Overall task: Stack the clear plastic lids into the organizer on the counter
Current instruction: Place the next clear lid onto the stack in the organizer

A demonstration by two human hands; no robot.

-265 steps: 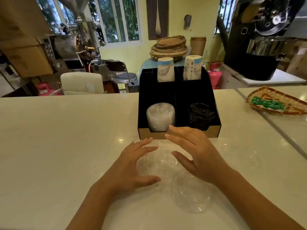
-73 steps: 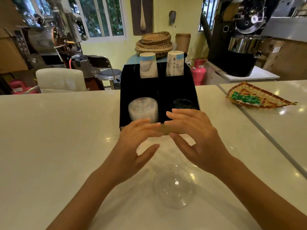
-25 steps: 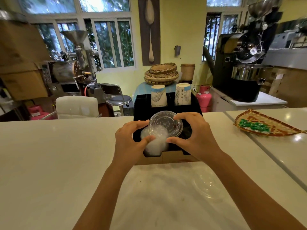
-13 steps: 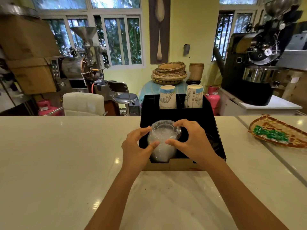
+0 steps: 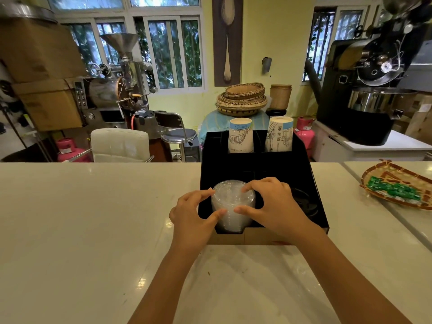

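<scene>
A black organizer [image 5: 306, 160] stands on the white counter [image 5: 81, 218] ahead of me. Its front left compartment holds a tall stack of clear plastic lids [image 5: 230, 212]. The top clear lid [image 5: 230, 189] lies on that stack. My left hand [image 5: 194, 217] grips the stack's left side with thumb and fingers. On the right side my right hand [image 5: 271, 206] holds it, fingertips resting on the top lid's rim. Black lids [image 5: 304, 203] sit in the front right compartment, partly hidden by my right hand.
Two stacks of paper cups [image 5: 240, 135] [image 5: 279, 134] stand in the organizer's back compartments. A woven tray with green packets [image 5: 397, 185] lies at the right on the counter. Behind the counter are a white chair [image 5: 120, 145], a stool and coffee roasters.
Both hands have carried a clear lid from the air above the organizer down onto the stack in the front left compartment. The camera view has shifted slightly.
</scene>
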